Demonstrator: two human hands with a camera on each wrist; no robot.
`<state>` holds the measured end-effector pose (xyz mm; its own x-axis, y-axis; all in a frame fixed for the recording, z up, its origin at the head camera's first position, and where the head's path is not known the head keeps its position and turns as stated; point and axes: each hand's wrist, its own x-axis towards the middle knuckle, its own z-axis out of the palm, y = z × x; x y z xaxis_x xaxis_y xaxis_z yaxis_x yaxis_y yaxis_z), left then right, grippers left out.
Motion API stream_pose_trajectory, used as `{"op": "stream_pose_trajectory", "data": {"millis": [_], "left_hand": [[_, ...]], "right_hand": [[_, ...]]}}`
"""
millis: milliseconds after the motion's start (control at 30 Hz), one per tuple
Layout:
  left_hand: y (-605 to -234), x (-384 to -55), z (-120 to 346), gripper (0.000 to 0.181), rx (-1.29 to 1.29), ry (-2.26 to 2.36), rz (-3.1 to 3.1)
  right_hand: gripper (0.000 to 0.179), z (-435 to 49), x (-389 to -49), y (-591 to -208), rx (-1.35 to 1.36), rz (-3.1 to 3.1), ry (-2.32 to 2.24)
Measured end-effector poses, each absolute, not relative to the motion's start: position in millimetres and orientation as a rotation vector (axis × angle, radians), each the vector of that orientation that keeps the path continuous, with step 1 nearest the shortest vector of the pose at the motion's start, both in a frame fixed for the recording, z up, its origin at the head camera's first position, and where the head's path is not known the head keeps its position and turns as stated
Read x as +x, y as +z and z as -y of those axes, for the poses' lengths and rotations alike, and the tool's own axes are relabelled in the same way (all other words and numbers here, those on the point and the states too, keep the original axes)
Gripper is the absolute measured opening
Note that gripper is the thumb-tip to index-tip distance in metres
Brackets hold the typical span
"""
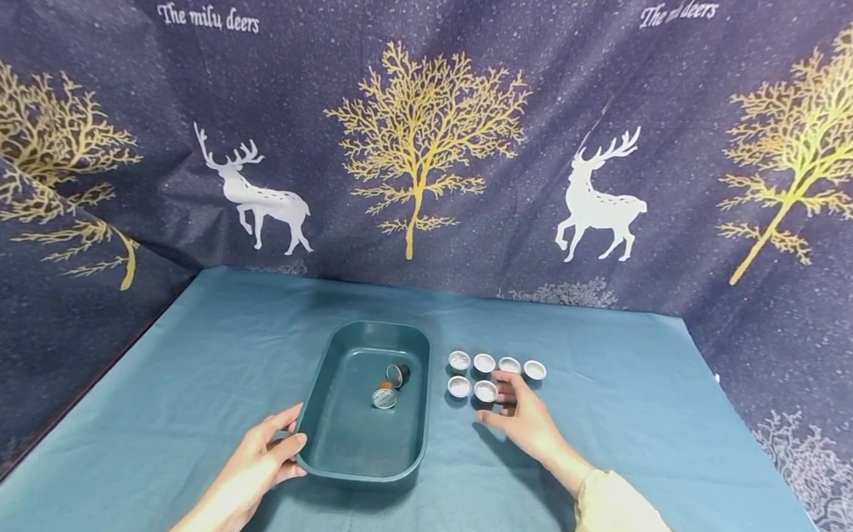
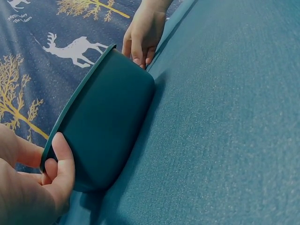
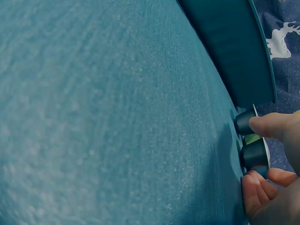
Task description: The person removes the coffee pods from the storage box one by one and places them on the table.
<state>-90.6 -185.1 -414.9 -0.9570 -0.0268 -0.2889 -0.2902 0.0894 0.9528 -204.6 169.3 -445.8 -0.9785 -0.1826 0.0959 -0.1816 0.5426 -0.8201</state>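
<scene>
A deep green rectangular tub (image 1: pixel 345 437) rests on the table, its near left rim held between my left thumb and fingers; my left hand (image 1: pixel 261 453) shows beside its wall in the left wrist view. Inside lie two coffee capsules, one with a brown body (image 1: pixel 384 396) and one dark (image 1: pixel 398 374). To the tub's right, my right hand (image 1: pixel 527 420) reaches over the front-row coffee capsule (image 1: pixel 486 392), thumb and fingers spread on either side of it. In the right wrist view, a dark green capsule (image 3: pixel 255 153) stands between thumb and fingertips, and the thumb overlaps another capsule (image 3: pixel 243 122).
Several capsules stand lid up in two short rows: a back row ending at the right-hand capsule (image 1: pixel 534 370), and a front-left capsule (image 1: pixel 459 387) near the tub. A blue cloth (image 1: pixel 655 418) covers the table. Behind hangs a dark curtain (image 1: pixel 494 263) with deer and trees.
</scene>
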Motion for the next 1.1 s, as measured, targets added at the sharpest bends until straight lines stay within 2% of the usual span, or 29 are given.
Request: {"op": "stream_pose_trajectory", "data": {"millis": [633, 1100], "left_hand": [[-413.9, -91.0, 186.1, 0.056, -0.309, 1.956, -2.170], [-415.5, -92.2, 187.5, 0.056, -0.306, 1.960, -2.176]], "right_hand": [[0.062, -169.8, -204.4, -447.2, -0.389, -2.786, -1.348], [0.061, -172.7, -210.3, -441.6, -0.388, -2.754, -1.482]]}}
